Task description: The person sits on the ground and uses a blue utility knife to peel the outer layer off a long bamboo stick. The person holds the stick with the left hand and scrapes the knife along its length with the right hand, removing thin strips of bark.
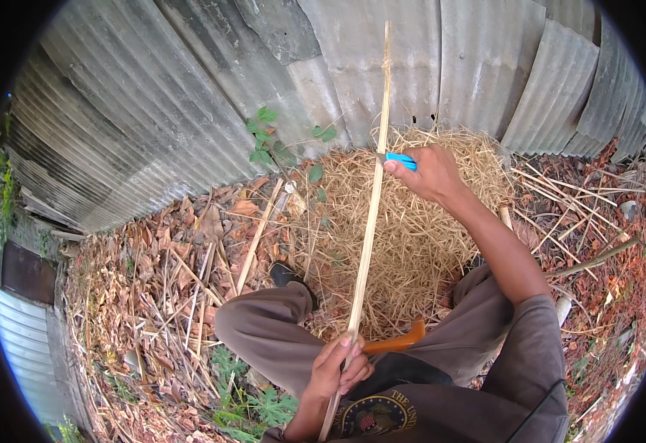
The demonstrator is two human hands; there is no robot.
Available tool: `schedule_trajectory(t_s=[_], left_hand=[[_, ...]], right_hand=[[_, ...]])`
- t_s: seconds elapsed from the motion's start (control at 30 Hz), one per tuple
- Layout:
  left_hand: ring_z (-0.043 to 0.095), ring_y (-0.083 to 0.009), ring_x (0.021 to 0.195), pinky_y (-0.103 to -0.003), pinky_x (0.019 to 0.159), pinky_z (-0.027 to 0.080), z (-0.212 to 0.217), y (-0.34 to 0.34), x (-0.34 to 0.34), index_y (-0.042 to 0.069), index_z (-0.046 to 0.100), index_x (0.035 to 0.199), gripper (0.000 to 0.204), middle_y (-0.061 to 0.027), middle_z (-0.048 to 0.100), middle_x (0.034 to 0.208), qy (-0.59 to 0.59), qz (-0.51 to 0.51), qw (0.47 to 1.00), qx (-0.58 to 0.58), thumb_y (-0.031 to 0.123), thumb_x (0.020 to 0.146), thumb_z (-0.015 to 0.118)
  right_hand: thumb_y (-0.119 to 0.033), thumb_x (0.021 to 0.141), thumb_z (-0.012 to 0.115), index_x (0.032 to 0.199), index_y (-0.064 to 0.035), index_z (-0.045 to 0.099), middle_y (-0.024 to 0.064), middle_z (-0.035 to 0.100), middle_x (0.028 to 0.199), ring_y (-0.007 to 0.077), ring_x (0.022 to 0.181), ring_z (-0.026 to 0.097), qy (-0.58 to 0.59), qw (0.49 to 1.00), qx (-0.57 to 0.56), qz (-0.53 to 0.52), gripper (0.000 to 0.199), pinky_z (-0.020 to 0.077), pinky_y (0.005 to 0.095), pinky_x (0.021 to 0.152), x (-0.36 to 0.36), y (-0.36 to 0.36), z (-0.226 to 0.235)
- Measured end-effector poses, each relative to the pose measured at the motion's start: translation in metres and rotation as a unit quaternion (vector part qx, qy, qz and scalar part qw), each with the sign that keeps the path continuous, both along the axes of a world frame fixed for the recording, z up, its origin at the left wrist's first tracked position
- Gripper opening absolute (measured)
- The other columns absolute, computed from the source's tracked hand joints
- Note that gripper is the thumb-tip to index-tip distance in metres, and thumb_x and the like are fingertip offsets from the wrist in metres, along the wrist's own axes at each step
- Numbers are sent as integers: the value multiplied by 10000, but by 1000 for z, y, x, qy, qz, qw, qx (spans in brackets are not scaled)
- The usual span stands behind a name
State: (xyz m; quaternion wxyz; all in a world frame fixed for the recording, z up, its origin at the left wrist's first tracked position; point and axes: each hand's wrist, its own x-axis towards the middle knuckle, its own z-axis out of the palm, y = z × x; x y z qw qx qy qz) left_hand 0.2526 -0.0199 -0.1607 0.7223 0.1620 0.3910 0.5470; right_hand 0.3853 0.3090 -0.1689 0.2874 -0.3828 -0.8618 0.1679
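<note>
A long, pale strip of split bamboo (369, 236) slants up from my lap toward the fence, with a knot near its far end. My left hand (335, 367) is wrapped round its lower part, close to my body. Farther up, my right hand (432, 173) grips a blue-handled cutter knife (401, 160). The short blade rests against the strip's right side. An orange-brown curved handle (400, 341) lies across my lap beside my left hand; what it belongs to is hidden.
Thin shavings (411, 258) form a heap between my bent legs. A corrugated metal fence (389, 88) rises just ahead, a leafy vine (264, 136) at its foot. Dry leaves (146, 273) and split sticks (260, 236) cover the ground leftward; more sticks (566, 203) lie right.
</note>
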Motion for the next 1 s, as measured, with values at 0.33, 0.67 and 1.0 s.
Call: schedule_trajectory(t_s=[0.33,0.67,1.0], left_hand=[[243,-64,284,-221,428,240,-8,-10,-3,115,391,839,354,58,279,418,-161,7,986,33,390,1027,271],[254,-75,332,-208,420,252,-3,-18,-2,91,402,864,334,23,314,467,-73,-15,997,18,363,1029,301],[319,-59,443,-203,437,303,-13,-84,3,83,427,921,320,32,356,574,-15,-144,986,-88,364,1031,321]], right_hand=[[-826,731,445,534,-110,601,67,482,414,262,409,544,-27,991,115,54,759,411,396,401,-15,-19,-1],[-830,715,462,557,-105,611,60,486,416,257,417,556,-21,979,201,36,757,422,398,401,-1,11,-9],[-784,796,387,719,-33,684,204,631,651,378,697,642,-142,960,104,-219,811,486,483,638,81,82,-6]])
